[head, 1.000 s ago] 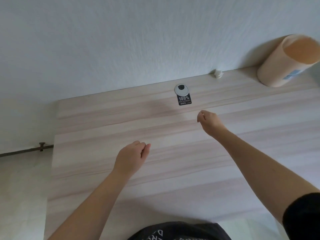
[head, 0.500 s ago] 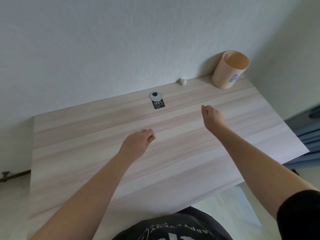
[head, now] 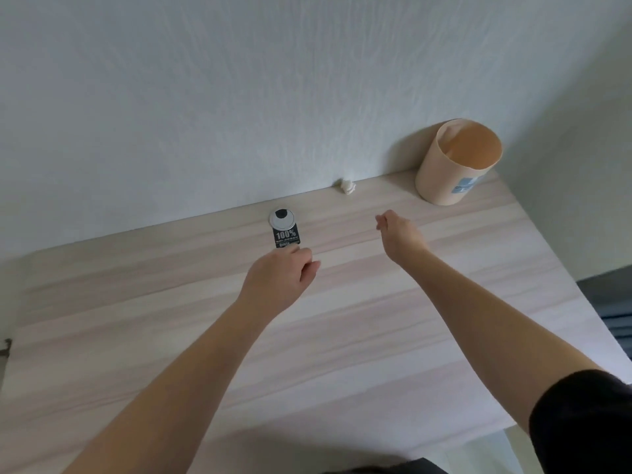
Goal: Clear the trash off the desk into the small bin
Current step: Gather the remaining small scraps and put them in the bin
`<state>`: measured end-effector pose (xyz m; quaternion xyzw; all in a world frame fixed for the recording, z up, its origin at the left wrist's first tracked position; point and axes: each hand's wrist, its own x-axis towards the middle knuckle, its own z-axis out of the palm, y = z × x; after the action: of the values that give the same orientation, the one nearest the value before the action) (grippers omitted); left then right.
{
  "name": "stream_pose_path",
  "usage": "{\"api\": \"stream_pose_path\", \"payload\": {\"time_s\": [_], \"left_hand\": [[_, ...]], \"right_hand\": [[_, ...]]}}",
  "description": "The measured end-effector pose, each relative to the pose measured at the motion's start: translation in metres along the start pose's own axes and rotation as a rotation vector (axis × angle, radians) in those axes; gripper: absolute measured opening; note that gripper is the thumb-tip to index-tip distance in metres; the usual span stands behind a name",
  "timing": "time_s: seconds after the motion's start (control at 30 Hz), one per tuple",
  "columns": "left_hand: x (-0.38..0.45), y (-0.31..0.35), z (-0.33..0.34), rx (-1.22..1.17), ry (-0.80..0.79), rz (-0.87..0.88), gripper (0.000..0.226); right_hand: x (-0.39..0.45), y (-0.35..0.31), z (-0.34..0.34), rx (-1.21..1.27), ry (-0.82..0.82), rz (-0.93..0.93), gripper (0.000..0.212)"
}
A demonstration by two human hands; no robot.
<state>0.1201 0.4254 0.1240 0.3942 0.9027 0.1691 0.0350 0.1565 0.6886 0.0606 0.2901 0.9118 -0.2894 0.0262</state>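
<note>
A small crumpled white paper wad (head: 347, 186) lies on the light wooden desk (head: 342, 336) against the back wall. To its right, in the desk's back corner, stands a beige round bin (head: 456, 162), upright and seemingly empty. My right hand (head: 400, 236) hovers over the desk a short way in front of the wad, fingers loosely curled, holding nothing. My left hand (head: 282, 277) hangs over the middle of the desk, fingers curled under, its knuckles just below a black "100%" sticker (head: 286, 236).
A round grey cable grommet (head: 282, 218) sits in the desk above the sticker. The white wall runs along the back and right. The desk's right edge drops off beside dark fabric (head: 612, 302). Pale floor shows at the lower right.
Both hands have moved forward toward the wall; the left now reaches the sticker, the right is closer to the paper wad. The view has shifted right, so the bin is fully in sight.
</note>
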Motion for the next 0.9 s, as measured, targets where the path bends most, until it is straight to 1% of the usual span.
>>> {"api": "stream_pose_path", "payload": {"time_s": [0.07, 0.17, 0.27, 0.4, 0.5, 0.57, 0.7, 0.8, 0.9], "left_hand": [[0.017, 0.009, 0.009, 0.030, 0.019, -0.040, 0.027], [0.035, 0.016, 0.023, 0.064, 0.025, -0.096, 0.026], [0.042, 0.019, 0.032, 0.063, 0.009, -0.154, 0.026], [0.050, 0.019, 0.039, 0.049, -0.015, -0.220, 0.025], [0.053, 0.014, 0.042, 0.077, -0.009, -0.248, 0.025], [0.051, 0.011, 0.044, 0.081, -0.019, -0.274, 0.025], [0.043, 0.009, 0.044, 0.092, -0.025, -0.302, 0.026], [0.035, 0.010, 0.040, 0.078, -0.021, -0.315, 0.025], [0.020, 0.017, 0.037, 0.068, -0.028, -0.320, 0.025]], "right_hand": [[0.035, 0.004, 0.004, -0.032, -0.009, -0.021, 0.041], [0.082, 0.004, 0.014, -0.123, -0.032, -0.061, 0.041], [0.119, 0.000, 0.025, -0.198, -0.076, -0.072, 0.049], [0.155, -0.007, 0.040, -0.204, -0.097, -0.017, 0.064], [0.175, -0.013, 0.055, -0.155, -0.128, 0.016, 0.069], [0.185, -0.015, 0.067, -0.128, -0.150, 0.027, 0.066], [0.189, -0.015, 0.074, -0.164, -0.157, 0.017, 0.050], [0.174, -0.013, 0.065, -0.192, -0.152, -0.037, 0.039], [0.145, -0.010, 0.052, -0.153, -0.146, -0.075, 0.030]]}}
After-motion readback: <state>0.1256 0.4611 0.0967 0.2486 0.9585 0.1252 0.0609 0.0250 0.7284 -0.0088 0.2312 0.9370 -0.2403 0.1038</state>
